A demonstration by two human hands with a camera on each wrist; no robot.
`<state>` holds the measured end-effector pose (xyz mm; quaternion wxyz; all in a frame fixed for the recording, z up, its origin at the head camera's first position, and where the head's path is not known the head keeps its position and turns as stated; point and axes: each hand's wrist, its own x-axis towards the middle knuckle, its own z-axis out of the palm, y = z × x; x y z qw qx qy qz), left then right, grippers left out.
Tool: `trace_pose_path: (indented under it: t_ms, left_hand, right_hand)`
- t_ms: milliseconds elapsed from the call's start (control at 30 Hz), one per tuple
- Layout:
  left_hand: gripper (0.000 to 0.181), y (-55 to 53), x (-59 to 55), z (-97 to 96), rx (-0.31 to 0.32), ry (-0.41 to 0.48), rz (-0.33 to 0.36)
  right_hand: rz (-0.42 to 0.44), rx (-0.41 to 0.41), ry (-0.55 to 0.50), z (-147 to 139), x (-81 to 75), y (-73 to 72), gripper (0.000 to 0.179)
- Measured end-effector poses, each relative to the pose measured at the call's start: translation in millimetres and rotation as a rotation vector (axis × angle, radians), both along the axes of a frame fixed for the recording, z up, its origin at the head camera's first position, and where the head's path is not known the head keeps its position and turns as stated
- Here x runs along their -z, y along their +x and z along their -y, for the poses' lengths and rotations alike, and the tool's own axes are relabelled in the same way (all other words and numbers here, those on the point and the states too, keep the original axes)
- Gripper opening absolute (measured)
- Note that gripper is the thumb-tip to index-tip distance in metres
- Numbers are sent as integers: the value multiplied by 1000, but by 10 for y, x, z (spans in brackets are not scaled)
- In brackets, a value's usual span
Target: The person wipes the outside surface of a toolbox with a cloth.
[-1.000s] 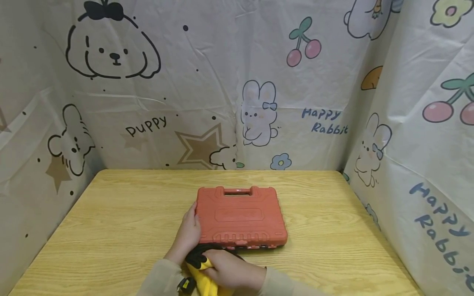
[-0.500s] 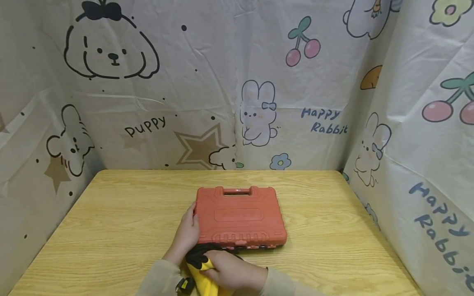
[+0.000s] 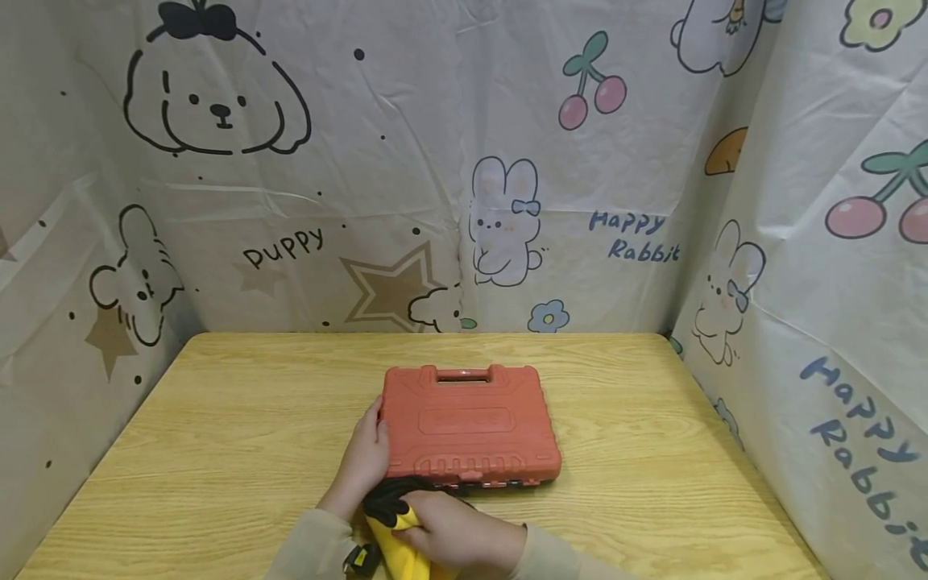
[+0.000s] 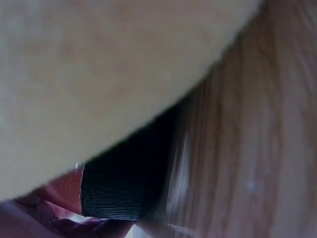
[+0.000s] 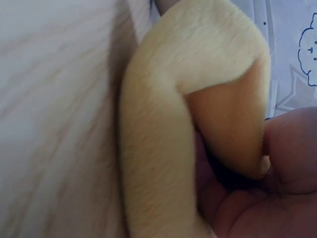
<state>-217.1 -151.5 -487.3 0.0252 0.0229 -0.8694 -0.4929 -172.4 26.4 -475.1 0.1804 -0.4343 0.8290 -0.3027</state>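
Observation:
A red plastic carry case (image 3: pixel 467 419) with a moulded handle lies flat on the table, its black lower part showing at the front. My left hand (image 3: pixel 366 459) holds its left side, the thumb near the top edge and the other fingers mostly hidden. In the left wrist view, the case's dark side (image 4: pixel 116 193) stands beside the wood surface. Just below the front left corner, my right hand (image 3: pixel 460 528) grips a bunched yellow cloth (image 3: pixel 400 556) with a black part pressed near the case. The right wrist view has the soft yellow fabric (image 5: pixel 158 148) folded over between the fingers.
The light wood table (image 3: pixel 239 427) spreads around the case. Behind it and on both sides hang pale printed sheets (image 3: pixel 406 145) with rabbits, cherries and stars. A small black strap device (image 3: pixel 362 558) sits at the left sleeve.

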Motion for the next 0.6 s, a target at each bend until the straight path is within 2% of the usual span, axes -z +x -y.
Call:
trace_pose_path:
  t_ms: [200,433,600]
  left_hand:
    - [51,-10,19,5,-2,3,-10]
    - [51,-14,27,6,2,2,-20]
    - [50,-2,15,-7,4,-17,-38]
  right_hand:
    - [35,52,25,-27,-97,47,14]
    - [114,90,-15,-133,-302,87,19]
    - [147,119,-42,-232,-458,97,14]
